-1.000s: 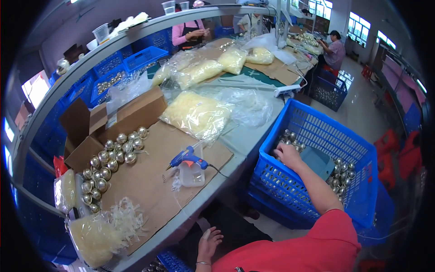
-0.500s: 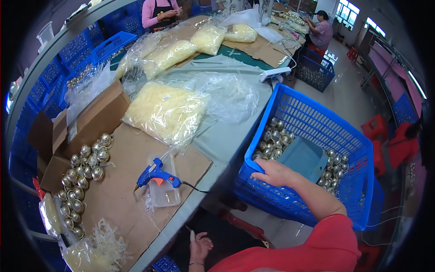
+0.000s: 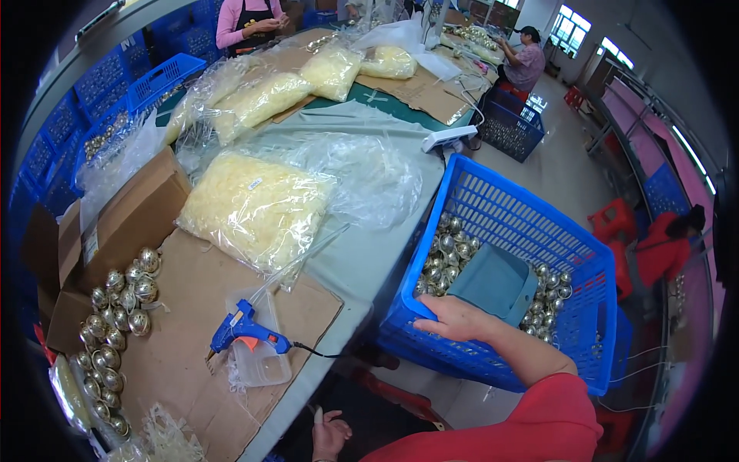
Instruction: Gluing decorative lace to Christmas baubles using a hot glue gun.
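Looks down and forward from the person's head through a wide fisheye lens, close above a table covered in pale grey-green cloth (image 3: 358, 258) at left and a rectangular blue slatted plastic basket (image 3: 523, 225) at right, reaching back to bright paned windows (image 3: 570, 29) far off.

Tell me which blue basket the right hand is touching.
The large blue basket beside the table, holding silvery balls: the right hand grips it, and it alone shows a teal tray inside.
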Available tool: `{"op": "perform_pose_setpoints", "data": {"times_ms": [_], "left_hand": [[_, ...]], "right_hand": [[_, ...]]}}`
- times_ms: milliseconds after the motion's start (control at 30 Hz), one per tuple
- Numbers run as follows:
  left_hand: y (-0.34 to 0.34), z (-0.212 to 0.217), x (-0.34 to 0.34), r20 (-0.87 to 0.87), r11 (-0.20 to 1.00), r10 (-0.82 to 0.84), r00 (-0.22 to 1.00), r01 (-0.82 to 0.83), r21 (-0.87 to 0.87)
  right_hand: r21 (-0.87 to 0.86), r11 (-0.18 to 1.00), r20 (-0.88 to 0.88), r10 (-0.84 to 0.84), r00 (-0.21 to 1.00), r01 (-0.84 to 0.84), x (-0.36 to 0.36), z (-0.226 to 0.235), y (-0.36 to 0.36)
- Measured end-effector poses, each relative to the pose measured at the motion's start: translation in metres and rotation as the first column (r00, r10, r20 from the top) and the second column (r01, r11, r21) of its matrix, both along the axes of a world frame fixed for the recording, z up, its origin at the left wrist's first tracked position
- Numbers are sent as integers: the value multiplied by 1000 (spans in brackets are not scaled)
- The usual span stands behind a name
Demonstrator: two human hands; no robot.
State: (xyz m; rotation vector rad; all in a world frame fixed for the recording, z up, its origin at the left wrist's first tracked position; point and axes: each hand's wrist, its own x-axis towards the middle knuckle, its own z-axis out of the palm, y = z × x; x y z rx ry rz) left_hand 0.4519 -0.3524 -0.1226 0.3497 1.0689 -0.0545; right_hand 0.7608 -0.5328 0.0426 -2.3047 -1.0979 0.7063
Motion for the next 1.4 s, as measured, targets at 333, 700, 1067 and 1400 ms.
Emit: {"op": "perform_pose_setpoints", "data": {"times_ms": [333, 700, 1067, 1400], "left_hand": [[-8, 12, -2, 141, 975, -89, 986, 57, 216], [6, -73, -38, 239, 992, -1, 971, 31, -120], [4, -59, -30, 162, 994, -30, 986, 46, -98], [-5, -7, -22, 87, 997, -80, 993, 80, 2]], "right_hand": [[6, 1000, -17, -20, 1000, 20, 1, -1, -7], [-61, 998, -54, -18, 998, 15, 1, 0, 0], [30, 1000, -34, -1, 999, 2, -1, 0, 1], [-14, 999, -177, -36, 984, 34, 3, -8, -4]]}}
